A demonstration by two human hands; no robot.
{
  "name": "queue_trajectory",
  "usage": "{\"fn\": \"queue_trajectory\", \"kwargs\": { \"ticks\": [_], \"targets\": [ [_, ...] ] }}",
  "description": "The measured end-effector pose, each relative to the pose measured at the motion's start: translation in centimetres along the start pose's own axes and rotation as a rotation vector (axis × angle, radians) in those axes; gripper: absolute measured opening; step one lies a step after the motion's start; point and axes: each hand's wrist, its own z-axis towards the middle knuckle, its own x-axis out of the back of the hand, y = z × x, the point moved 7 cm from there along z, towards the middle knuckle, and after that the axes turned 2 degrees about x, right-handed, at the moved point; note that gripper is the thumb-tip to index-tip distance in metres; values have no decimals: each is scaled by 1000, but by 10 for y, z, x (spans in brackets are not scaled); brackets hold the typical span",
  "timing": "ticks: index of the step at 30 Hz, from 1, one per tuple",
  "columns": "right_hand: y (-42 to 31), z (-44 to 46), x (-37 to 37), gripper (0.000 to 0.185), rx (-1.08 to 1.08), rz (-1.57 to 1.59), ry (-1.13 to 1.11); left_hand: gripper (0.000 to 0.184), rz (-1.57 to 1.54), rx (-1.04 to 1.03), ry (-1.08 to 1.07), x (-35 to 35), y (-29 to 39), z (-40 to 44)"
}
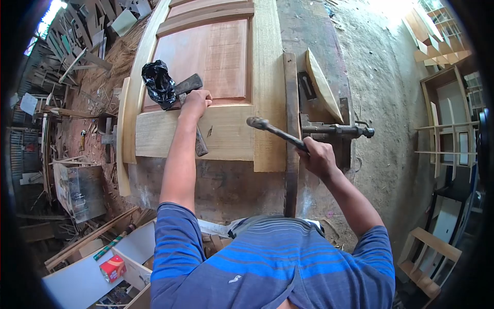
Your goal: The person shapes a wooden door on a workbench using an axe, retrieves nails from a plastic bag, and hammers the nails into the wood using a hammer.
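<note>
My left hand (194,104) reaches over the lower part of a wooden panel door (226,129), its fingers closed just below the dark head of a hammer (189,84). A dark bar end (201,145) shows below that wrist; whether it belongs to the hammer is hidden. Touching or close beside the hammer head lies a crumpled black plastic bag (159,85). My right hand (318,157) is wrapped round the dark shaft of a stick-like tool with a rounded knob end (258,123). This tool points left, above the door's right edge.
A long wooden bar (290,129) runs along the door's right side. Beyond it are a metal vise (334,130) and a curved wood offcut (323,85) on the bench. Wood scraps (77,56) pile up at left; wooden frames (447,123) stand at right.
</note>
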Motion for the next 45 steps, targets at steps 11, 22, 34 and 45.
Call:
{"fn": "queue_trajectory", "kwargs": {
  "ticks": [11,22,34,45],
  "targets": [
    [10,-7,-5,32,-5,-23,-56,15,98,-169,-94,-11,13,2],
    [22,-7,-20,32,-89,-182,-211,16,92,-158,-204,-7,25,8],
    [18,-2,-14,32,-105,-164,-168,13,62,-209,-34,1,28,-2],
    [17,0,-13,31,-109,-160,-145,19,-819,-15,373,-39,81,-126]
  ]
}}
